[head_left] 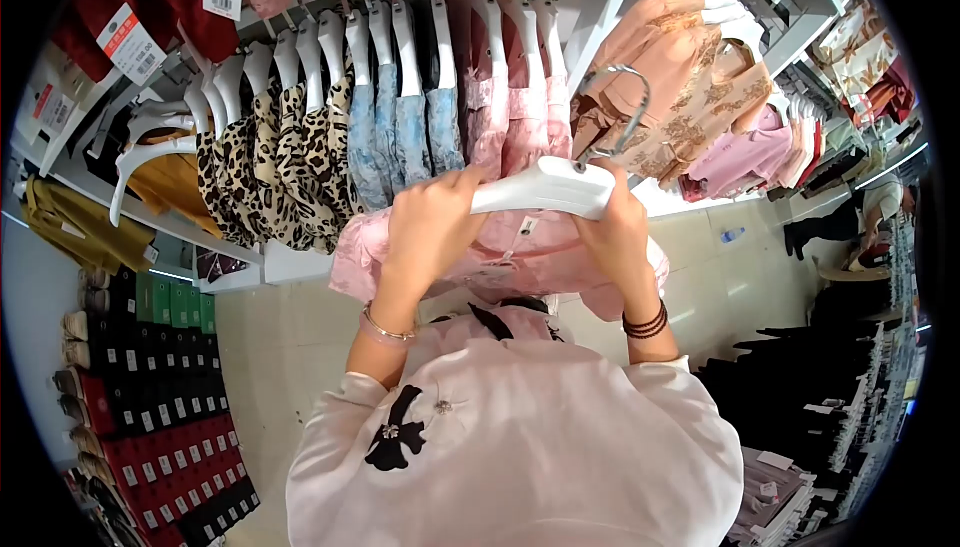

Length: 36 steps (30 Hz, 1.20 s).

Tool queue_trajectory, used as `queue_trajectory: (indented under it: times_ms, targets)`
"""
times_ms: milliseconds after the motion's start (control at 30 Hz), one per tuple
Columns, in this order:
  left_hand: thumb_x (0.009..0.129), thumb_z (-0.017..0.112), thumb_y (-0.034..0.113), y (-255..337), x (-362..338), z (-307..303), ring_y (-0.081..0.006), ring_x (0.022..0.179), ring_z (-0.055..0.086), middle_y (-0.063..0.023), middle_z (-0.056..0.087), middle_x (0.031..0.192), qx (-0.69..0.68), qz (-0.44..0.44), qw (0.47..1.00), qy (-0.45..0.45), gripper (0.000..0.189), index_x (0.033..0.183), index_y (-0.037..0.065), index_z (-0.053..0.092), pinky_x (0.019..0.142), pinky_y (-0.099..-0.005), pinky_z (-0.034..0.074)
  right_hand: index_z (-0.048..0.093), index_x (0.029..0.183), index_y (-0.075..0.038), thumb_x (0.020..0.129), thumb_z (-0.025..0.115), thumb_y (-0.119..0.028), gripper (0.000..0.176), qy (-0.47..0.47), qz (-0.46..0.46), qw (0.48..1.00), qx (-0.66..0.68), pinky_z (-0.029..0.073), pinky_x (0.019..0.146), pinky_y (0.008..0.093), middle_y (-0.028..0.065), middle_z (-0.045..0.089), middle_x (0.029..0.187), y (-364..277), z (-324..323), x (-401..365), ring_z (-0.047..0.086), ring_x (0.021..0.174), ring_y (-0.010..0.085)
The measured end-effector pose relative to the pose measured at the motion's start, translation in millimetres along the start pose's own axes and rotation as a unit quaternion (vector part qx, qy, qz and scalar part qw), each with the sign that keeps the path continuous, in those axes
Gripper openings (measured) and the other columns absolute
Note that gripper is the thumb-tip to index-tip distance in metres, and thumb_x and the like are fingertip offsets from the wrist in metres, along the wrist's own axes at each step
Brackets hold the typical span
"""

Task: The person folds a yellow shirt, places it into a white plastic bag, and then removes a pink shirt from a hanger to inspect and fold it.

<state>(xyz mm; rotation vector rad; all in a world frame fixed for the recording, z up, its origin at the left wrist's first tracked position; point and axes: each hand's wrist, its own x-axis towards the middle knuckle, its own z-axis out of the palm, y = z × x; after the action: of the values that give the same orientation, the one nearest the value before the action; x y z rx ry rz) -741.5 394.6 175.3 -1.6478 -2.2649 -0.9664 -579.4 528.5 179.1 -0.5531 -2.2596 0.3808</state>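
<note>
In front of my chest, a white clothes hanger with a metal hook is held level by both hands. A pink patterned top hangs below it, with a small label at the neckline. My left hand is closed around the hanger's left arm near the top's shoulder. Close to the hook, my right hand grips the other side of the hanger. Fingertips of both hands are partly hidden. Just beyond are similar pink tops on the rack.
Leopard-print garments, blue garments and peach garments hang along the rack. Stacked shoe boxes line the left side. Dark clothes hang at right. Another person stands farther right, near a bottle on the tiled floor.
</note>
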Motion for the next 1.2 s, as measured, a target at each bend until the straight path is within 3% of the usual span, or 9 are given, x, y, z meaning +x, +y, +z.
queue_trajectory:
  times_ms: [67,167,367,467,600,867,967,1100,1200]
  targets:
    - [0.066,0.064,0.009,-8.3,-8.6,-13.0,-0.0293,0.07,0.059,-0.0091,0.061,0.074,-0.019,0.016,0.996,0.086,0.023,0.089,0.008,0.057,0.063,-0.0362,0.046,0.051,0.097,-0.001,0.064,0.069,-0.006,0.038,0.028,-0.04,0.999,0.012,0.047,0.058,0.0382,0.0164,0.06,0.075,0.1,-5.0,9.6,0.059,0.069,0.0351]
    - [0.063,0.068,0.015,-19.4,-23.9,-28.0,-0.0289,0.073,0.056,-0.0116,0.057,0.086,0.034,-0.04,0.993,0.105,0.036,0.096,0.009,0.055,0.083,-0.0384,0.039,0.054,0.093,-0.003,0.064,0.067,-0.006,0.032,0.055,-0.011,0.998,-0.039,0.045,0.058,0.0385,0.0146,0.059,0.075,4.8,-14.4,16.4,0.058,0.069,0.0327]
    - [0.062,0.071,0.013,-35.0,-37.6,-25.4,-0.0322,0.077,0.057,-0.0145,0.056,0.092,-0.148,-0.109,0.976,0.119,0.044,0.102,0.004,0.053,0.074,-0.0365,0.046,0.055,0.086,-0.005,0.061,0.065,-0.006,0.027,0.107,-0.117,0.983,-0.093,0.04,0.057,0.0379,0.0118,0.059,0.081,13.2,-30.1,28.2,0.054,0.073,0.0292]
    - [0.063,0.074,0.015,-40.3,-35.6,-21.3,-0.0296,0.079,0.059,-0.0146,0.057,0.093,-0.192,-0.093,0.97,0.114,0.045,0.1,0.0,0.054,0.069,-0.0341,0.048,0.056,0.089,-0.005,0.063,0.065,-0.008,0.028,0.075,-0.067,0.991,-0.094,0.041,0.057,0.0372,0.0127,0.059,0.074,13.3,-34.7,28.3,0.055,0.068,0.032]
    - [0.062,0.079,0.015,-37.3,-22.8,-20.2,-0.015,0.076,0.06,-0.0109,0.063,0.084,-0.195,-0.087,0.966,0.144,0.045,0.095,-0.002,0.056,0.068,-0.0272,0.048,0.054,0.095,-0.005,0.067,0.066,-0.011,0.031,0.028,-0.031,0.998,-0.045,0.045,0.058,0.0376,0.0156,0.06,0.074,9.0,-38.9,38.0,0.058,0.068,0.0353]
    - [0.06,0.08,0.025,-33.1,-12.6,-26.7,-0.0145,0.058,0.06,-0.0089,0.063,0.066,-0.19,-0.112,0.97,0.098,0.036,0.077,0.001,0.059,0.055,-0.0265,0.047,0.047,0.103,0.002,0.072,0.066,-0.014,0.039,-0.052,-0.036,0.997,-0.051,0.046,0.056,0.0396,0.0201,0.06,0.072,14.0,-48.0,46.9,0.058,0.067,0.0382]
    - [0.066,0.077,0.021,-46.8,-23.1,-18.6,-0.0111,0.058,0.059,-0.0078,0.062,0.064,-0.33,-0.141,0.931,0.067,0.03,0.077,0.0,0.059,0.053,-0.0246,0.046,0.044,0.106,0.002,0.072,0.065,-0.014,0.042,-0.079,-0.037,0.995,-0.04,0.046,0.056,0.0402,0.0207,0.06,0.072,24.9,-38.9,41.0,0.058,0.067,0.0381]
    - [0.072,0.071,0.015,-53.3,-31.5,-21.5,-0.007,0.062,0.054,-0.0017,0.059,0.067,-0.452,-0.159,0.876,0.063,0.023,0.08,-0.001,0.057,0.057,-0.0209,0.044,0.043,0.105,0.005,0.072,0.065,-0.014,0.044,-0.085,-0.049,0.994,-0.039,0.045,0.055,0.0412,0.0215,0.059,0.071,22.4,-31.6,44.8,0.058,0.066,0.0387]
    - [0.068,0.074,0.012,-66.2,-42.3,-28.4,-0.0076,0.073,0.053,-0.0029,0.059,0.081,-0.472,-0.125,0.873,0.029,0.033,0.091,-0.001,0.055,0.067,-0.0217,0.044,0.043,0.106,0.004,0.072,0.065,-0.014,0.045,-0.099,-0.052,0.993,-0.036,0.045,0.055,0.0416,0.0214,0.058,0.071,25.1,-22.9,50.2,0.058,0.067,0.0388]
